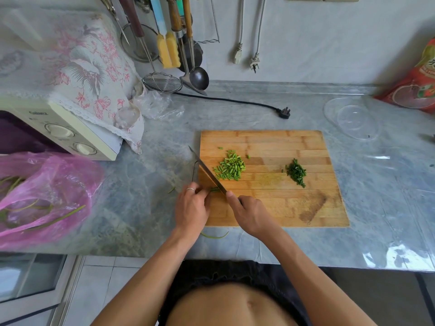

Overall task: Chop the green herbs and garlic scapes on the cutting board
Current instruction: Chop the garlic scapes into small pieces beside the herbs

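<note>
While a light green pile (230, 167) and a dark herb pile (296, 172) lie cut mid-board (277, 208), the left hand (191, 205) pinches the last scape stubs (213, 189) at the left edge and the right hand (249, 214) grips the knife (209, 175), so little seems left.

A grey marbled countertop (150, 215) fills the middle of my view, meeting a pale wall (329, 38) along the top. At upper centre, ladles and strainers (179, 55) hang from a rack, with two loose plugs (246, 57) dangling beside them. Soft daylight falls evenly. Lower left shows white tiles (98, 278).
</note>
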The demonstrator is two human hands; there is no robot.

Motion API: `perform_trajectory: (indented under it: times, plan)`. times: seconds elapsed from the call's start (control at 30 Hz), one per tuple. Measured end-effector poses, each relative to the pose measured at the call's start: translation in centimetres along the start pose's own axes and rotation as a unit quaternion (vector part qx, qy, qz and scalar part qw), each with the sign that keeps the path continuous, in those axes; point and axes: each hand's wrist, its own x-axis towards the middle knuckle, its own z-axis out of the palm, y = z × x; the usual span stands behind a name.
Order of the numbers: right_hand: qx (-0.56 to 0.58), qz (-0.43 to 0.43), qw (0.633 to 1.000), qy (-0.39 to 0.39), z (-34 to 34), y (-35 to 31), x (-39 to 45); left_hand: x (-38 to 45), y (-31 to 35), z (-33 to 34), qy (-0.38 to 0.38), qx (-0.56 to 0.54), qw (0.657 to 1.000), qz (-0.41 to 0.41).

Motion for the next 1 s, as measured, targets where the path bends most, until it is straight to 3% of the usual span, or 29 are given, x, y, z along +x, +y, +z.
perform_trajectory:
  times: [0.3,0.63,1.0]
  plan:
    - [0.024,0.012,1.0,0.015,-0.4,1.3,-0.3,0.7,0.3,0.6,0.021,-0.074,0.989,-0.123]
    - [-0.038,0.026,0.998,-0.033,-0.7,0.1,-0.2,0.2,0.6,1.6,0.054,-0.103,0.986,-0.121]
    - [0.0,-0.002,1.0,0.012,0.0,0.1,-0.7,0.4,1.2,1.8,0.103,-0.14,0.971,-0.164]
